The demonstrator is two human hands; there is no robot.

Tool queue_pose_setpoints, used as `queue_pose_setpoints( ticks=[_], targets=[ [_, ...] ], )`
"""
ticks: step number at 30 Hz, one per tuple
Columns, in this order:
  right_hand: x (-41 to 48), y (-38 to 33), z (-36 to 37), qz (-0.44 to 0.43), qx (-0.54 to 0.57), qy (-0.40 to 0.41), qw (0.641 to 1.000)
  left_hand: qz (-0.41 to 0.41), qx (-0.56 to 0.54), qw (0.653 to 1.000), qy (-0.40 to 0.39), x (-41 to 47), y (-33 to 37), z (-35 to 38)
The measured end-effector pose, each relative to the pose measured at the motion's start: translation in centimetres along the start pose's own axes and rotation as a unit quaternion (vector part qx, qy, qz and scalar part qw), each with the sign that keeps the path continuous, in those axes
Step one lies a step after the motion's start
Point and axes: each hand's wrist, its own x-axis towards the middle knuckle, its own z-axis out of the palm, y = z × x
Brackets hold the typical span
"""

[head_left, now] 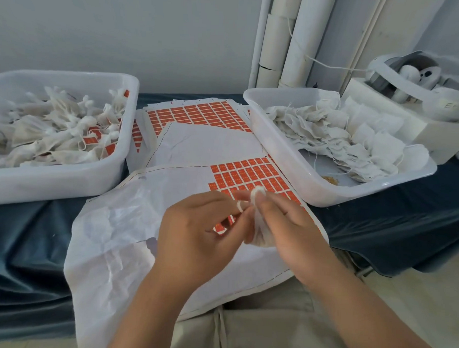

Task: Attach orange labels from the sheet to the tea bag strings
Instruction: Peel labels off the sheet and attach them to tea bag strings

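Right hand (281, 227): fingers curled round tea bag (260, 236), above label sheet (170, 187). Left hand (195, 232): pinches string (239, 206), probably, view blurred. Orange label (219, 228) just under left fingers. Labelled bags in left tub (54, 179).

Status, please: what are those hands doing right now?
Right hand grips a tea bag. Left hand pinches its string, orange label beneath. Nothing blocking.

Right hand (281, 227) grips tea bag (260, 236); left hand (195, 232) pinches string (239, 206), orange label (219, 228) beneath; both over label sheet (249, 174).
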Motion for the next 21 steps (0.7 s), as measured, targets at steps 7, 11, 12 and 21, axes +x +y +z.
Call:
queue_pose_setpoints(
  ticks=[7,11,12,21],
  targets=[
    [-0.7,-1.4,-0.3,0.089,-0.074,-0.211,0.971,0.003,-0.032,0.997,-0.074,0.2,-1.2,-0.5],
    [-0.9,-0.9,-0.6,0.075,-0.086,-0.254,0.96,-0.201,-0.245,0.94,-0.126,0.3,-1.1,-0.8],
    [-0.8,-0.9,-0.5,0.058,-0.07,-0.249,0.964,-0.232,-0.285,0.921,-0.131,0.3,-1.0,-1.0],
    [0.2,1.9,0.0,-0.021,0.159,-0.206,0.965,-0.288,-0.317,0.903,-0.045,0.6,0.0,-0.9]
  ],
)
